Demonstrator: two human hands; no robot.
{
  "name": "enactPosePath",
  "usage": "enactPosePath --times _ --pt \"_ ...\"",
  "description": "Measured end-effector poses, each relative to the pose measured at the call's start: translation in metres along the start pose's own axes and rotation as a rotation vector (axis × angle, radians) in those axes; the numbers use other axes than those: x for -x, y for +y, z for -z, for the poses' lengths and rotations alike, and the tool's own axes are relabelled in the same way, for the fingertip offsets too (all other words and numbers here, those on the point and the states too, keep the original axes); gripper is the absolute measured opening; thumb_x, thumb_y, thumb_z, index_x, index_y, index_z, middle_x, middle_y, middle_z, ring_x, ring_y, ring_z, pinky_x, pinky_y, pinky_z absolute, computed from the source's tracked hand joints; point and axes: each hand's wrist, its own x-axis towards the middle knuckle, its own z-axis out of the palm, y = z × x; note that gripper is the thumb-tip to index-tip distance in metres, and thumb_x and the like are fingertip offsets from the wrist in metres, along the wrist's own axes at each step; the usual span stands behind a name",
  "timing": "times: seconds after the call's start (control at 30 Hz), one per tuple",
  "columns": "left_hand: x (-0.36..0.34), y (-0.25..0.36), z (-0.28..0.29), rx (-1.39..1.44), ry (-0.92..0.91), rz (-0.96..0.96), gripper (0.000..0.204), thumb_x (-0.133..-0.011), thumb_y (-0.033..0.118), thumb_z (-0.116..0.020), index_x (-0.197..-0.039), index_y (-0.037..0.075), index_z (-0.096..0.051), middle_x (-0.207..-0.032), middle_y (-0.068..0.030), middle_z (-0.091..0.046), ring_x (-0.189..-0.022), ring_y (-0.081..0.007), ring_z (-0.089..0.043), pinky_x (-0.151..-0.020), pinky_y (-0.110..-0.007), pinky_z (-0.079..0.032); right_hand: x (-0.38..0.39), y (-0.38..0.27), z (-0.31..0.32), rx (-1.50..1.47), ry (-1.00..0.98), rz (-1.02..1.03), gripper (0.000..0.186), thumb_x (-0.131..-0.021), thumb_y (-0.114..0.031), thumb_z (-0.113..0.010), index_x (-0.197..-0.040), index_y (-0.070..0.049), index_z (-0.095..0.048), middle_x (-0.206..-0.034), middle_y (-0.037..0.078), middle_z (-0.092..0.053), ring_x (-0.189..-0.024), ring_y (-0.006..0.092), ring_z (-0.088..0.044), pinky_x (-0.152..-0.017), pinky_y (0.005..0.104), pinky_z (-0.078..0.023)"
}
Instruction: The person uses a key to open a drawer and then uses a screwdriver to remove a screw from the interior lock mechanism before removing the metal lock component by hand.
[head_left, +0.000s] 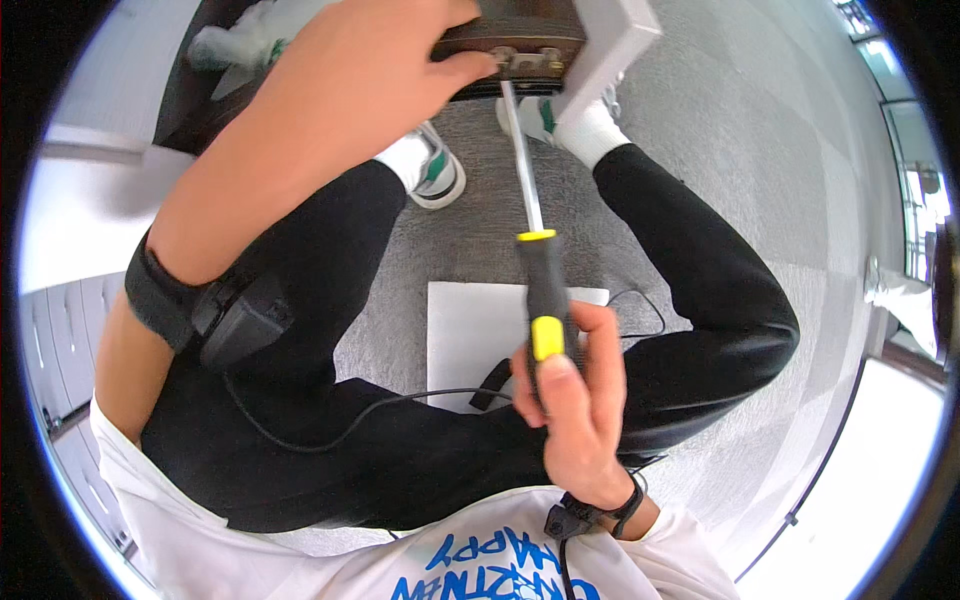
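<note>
My right hand (pixel 575 400) is wrapped round the black and yellow handle of a screwdriver (pixel 547 275), thumb along the grip. Its long metal shaft points away from me, and its tip meets or nearly meets a small metal fitting (pixel 530 63) on the edge of a dark brown panel (pixel 540 30). At the far end my left hand (pixel 425 45) grips this panel; the thumb tip presses beside the fitting, near the screwdriver tip. Some of the left fingers are hidden, and whether a screw sits under the tip is too small to tell.
A light grey leg or frame (pixel 610 45) rises right of the panel. Between my black-trousered legs lies a white sheet (pixel 470 335) on grey carpet (pixel 720 200). A black cable (pixel 330 440) crosses my lap from a device strapped to my left forearm. White cabinets (pixel 90 210) stand at left.
</note>
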Motion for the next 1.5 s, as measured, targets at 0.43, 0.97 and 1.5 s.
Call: enactPosePath --times 0.43,0.97,1.5 --pt "0.041 0.055 0.104 0.298 -1.266 -0.411 0.016 -0.091 0.017 -0.059 -0.092 0.002 -0.063 -0.088 -0.0159 -0.064 -0.081 -0.0306 -0.064 -0.071 -0.037 -0.052 0.003 -0.020 0.001 -0.138 -0.189 0.066 0.039 -0.101 -0.021 -0.053 -0.124 0.002 -0.033 -0.083 0.025 -0.061 -0.075 0.0391 -0.066 -0.065 0.0433 -0.048" --pt "0.037 0.236 -0.384 0.425 0.152 -0.411 0.038 -0.096 0.028 -0.051 -0.129 0.011 -0.059 -0.124 -0.0125 -0.064 -0.111 -0.0308 -0.062 -0.097 -0.037 -0.046 -0.005 -0.012 0.014 -0.099 -0.418 0.032 0.049 -0.105 -0.025 -0.045 -0.134 0.007 -0.022 -0.076 0.022 -0.053 -0.061 0.0289 -0.054 -0.058 0.0387 -0.042" --pt "-0.018 0.270 -0.402 0.274 0.135 -0.110 0.043 -0.100 0.034 -0.046 -0.136 0.011 -0.053 -0.134 -0.0176 -0.056 -0.121 -0.0313 -0.055 -0.106 -0.043 -0.040 -0.020 -0.052 0.068 -0.035 -0.461 -0.357 0.051 -0.103 -0.027 -0.052 -0.135 0.005 -0.029 -0.087 0.018 -0.055 -0.072 0.0203 -0.058 -0.064 0.0353 -0.046"
